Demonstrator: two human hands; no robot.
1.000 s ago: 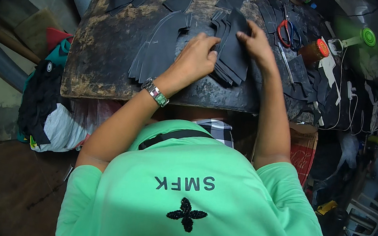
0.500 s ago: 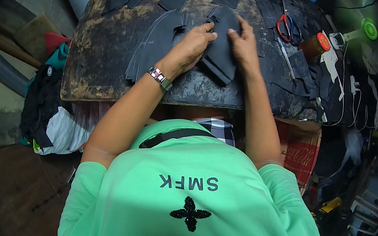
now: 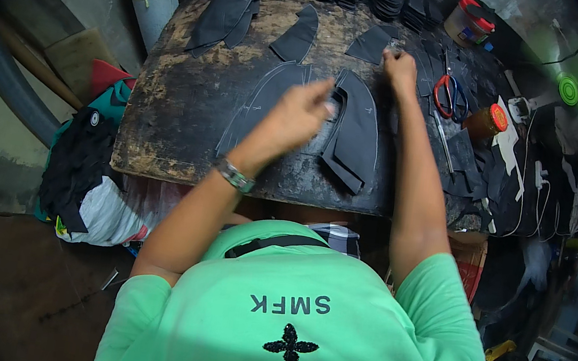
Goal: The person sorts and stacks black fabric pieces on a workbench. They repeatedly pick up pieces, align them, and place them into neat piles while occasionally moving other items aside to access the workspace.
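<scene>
One head-worn fisheye view is given, looking steeply down from above the person's green shirt point(image 3: 297, 329). The surface point(image 3: 174, 105) is seen ahead at arm's length, filling the upper half. Edges are bent and blacked out at the rim. The floor point(image 3: 17, 275) is caught lower left. No second view is shared.

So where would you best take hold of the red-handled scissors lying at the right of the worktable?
Probably by the red finger loops, coming from above on the near side. The scissors lie flat among black cut pieces, loops toward the person and blades pointing away. The right hand, just to their left, seems the handier one.
</scene>
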